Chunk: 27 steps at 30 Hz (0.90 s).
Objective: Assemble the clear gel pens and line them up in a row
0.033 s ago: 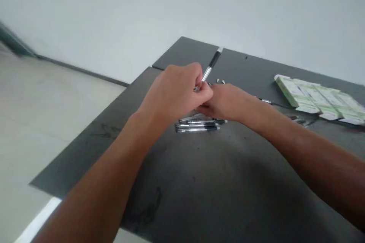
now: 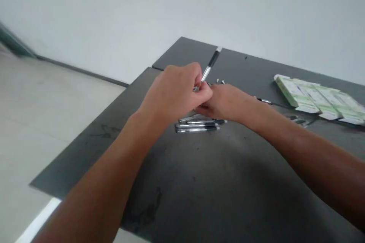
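Observation:
My left hand is closed around a clear pen with a black grip, which slants up and away toward the far side of the table. Right beside it, my right hand is low over the table with its fingers curled. Those fingers are partly hidden behind my left hand, and what they grip cannot be made out. Just below both hands, several similar clear pens with black grips lie side by side on the dark table.
Green-and-white flat boxes lie in a row at the right. More pens lie beyond and beside my right forearm. Two small pale pieces and a small dark bit are farther back. A white wall stands behind the table.

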{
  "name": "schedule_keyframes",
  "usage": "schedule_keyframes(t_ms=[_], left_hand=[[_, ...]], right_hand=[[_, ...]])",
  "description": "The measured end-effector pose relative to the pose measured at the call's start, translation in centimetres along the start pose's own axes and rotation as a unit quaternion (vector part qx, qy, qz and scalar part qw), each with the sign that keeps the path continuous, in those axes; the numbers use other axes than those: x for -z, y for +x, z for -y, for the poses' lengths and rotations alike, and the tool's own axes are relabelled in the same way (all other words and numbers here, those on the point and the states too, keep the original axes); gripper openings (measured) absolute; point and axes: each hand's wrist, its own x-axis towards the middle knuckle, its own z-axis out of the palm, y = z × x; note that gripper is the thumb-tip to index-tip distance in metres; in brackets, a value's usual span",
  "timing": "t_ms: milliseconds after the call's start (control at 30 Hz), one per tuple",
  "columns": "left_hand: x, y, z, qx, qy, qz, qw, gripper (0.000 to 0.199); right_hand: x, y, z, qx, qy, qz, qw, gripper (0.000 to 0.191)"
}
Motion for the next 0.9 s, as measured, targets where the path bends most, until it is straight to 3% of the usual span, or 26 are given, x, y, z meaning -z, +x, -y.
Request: schedule_keyframes(t_ms=[100,200,367,533,667,900], left_hand=[[0.1,0.0,-0.1,0.007,-0.009,-0.009,1.0,0.019],[0.1,-0.1,-0.3,0.0,-0.031,-0.052,0.998,0.02],[0.4,-0.4,-0.8,-0.037,-0.068,-0.123,0.989,0.017],[0.9,-0.7,-1.3,-0.03,-0.119,-0.165,0.979,0.021],[0.5,-0.9,-1.6,-0.02,-0.16,-0.145,0.976,0.027],[-2.6,-1.7,-2.3,0.019,-0.202,-0.07,0.977,0.029]], right_hand=[[-0.2,-0.2,0.0,0.001,0.036,-0.026,0.999,0.024],[0.0,-1.1,-0.3,0.006,0.107,-0.097,0.99,0.016],[0.8,-4.5,-1.3,-0.043,0.179,-0.174,0.967,0.02],[1.1,-10.8,-2.5,-0.088,0.113,-0.241,0.96,0.019],[0.4,-16.8,-2.5,-0.158,0.067,-0.289,0.942,0.012],[-3.5,-25.9,-0.8,-0.236,0.037,-0.232,0.943,0.012]])
